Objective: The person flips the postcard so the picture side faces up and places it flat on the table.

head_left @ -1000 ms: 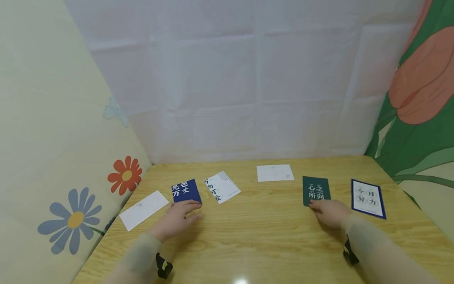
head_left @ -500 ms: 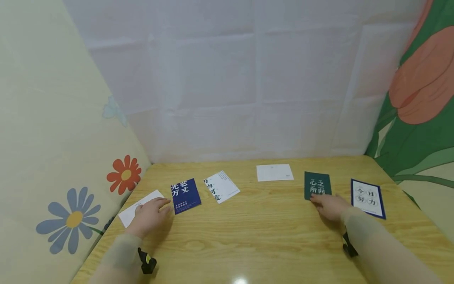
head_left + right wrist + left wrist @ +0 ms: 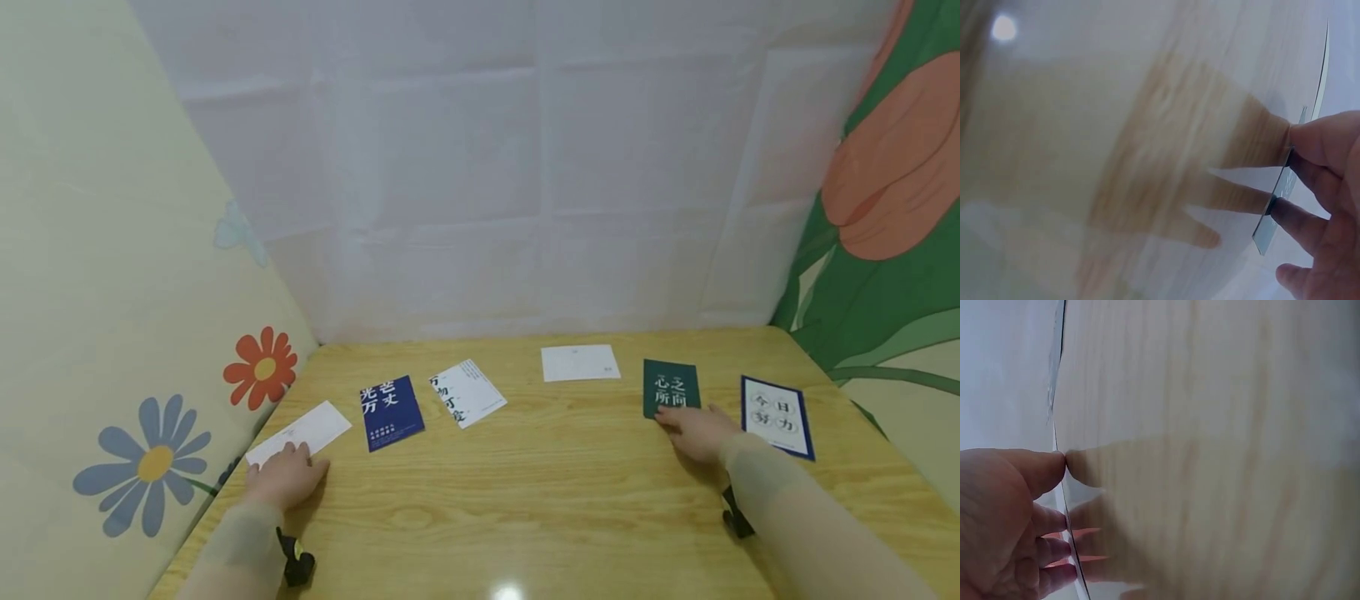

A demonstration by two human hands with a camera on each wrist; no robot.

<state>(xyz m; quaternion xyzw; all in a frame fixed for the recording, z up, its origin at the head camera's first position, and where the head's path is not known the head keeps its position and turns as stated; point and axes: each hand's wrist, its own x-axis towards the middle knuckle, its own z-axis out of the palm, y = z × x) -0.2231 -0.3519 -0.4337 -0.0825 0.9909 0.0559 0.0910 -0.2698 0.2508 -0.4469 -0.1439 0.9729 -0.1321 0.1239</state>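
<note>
At the left of the table, my left hand (image 3: 287,477) rests its fingertips on the near edge of a blank-looking white card (image 3: 318,427). In the left wrist view, the thumb of that left hand (image 3: 1000,512) touches the tabletop, apart from the other fingers. On the right, my right hand (image 3: 697,433) has its fingertips on the lower edge of a dark green card (image 3: 670,383) with white characters. The right wrist view has two fingertips pressing the green card (image 3: 1265,232) flat, and the thumb of the right hand (image 3: 1332,187) touching the table.
Between the hands lie a blue card (image 3: 393,412), a white card with black characters (image 3: 468,392) and a plain white card (image 3: 580,363). A blue-bordered card (image 3: 777,417) is right of my right hand. White cloth (image 3: 450,208) hangs behind the wooden table (image 3: 487,483).
My left hand has moved left, off the blue card and onto the white card at the far left. My right hand and the green card have slid slightly away from me.
</note>
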